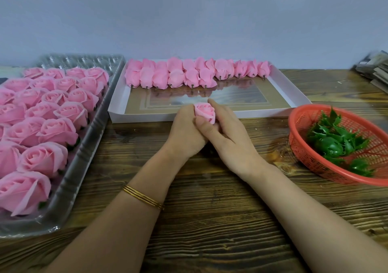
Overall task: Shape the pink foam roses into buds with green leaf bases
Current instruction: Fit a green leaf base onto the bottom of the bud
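A single pink foam rose [204,111] stands upright at the middle of the wooden table, squeezed between both hands. My left hand [185,133] wraps its left side and base; my right hand [227,135] presses its right side, thumb across the front. A clear plastic tray [84,153] on the left holds several open pink roses [56,129]. A white shallow box [241,114] behind my hands carries rows of shaped pink buds [189,73] along its far edge. A red mesh basket [304,144] on the right contains several green leaf bases [333,142].
The wooden table [210,220] has bare surface in front of my forearms. A stack of grey items [375,71] lies at the far right edge. A plain wall rises behind the table. A gold bangle [142,197] circles my left wrist.
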A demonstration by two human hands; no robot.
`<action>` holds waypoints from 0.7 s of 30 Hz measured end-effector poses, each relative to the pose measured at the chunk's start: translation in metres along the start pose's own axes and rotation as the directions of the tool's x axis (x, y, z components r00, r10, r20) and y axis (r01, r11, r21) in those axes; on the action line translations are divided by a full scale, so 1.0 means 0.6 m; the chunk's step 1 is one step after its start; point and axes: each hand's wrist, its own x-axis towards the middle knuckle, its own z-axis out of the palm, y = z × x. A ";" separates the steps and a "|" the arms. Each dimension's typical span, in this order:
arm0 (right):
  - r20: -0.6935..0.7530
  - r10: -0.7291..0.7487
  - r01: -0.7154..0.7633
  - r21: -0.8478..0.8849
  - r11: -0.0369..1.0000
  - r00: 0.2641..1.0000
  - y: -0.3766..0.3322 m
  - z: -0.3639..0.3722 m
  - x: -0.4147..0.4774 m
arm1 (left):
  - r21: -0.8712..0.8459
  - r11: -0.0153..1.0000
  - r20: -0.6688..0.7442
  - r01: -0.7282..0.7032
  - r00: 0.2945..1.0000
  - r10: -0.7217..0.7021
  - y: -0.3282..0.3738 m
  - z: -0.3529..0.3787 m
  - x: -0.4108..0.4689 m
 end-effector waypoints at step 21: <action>0.217 0.160 -0.268 0.843 0.467 0.963 -0.015 -0.006 0.009 | -0.294 0.956 -0.122 0.026 0.990 -0.064 0.017 0.008 0.005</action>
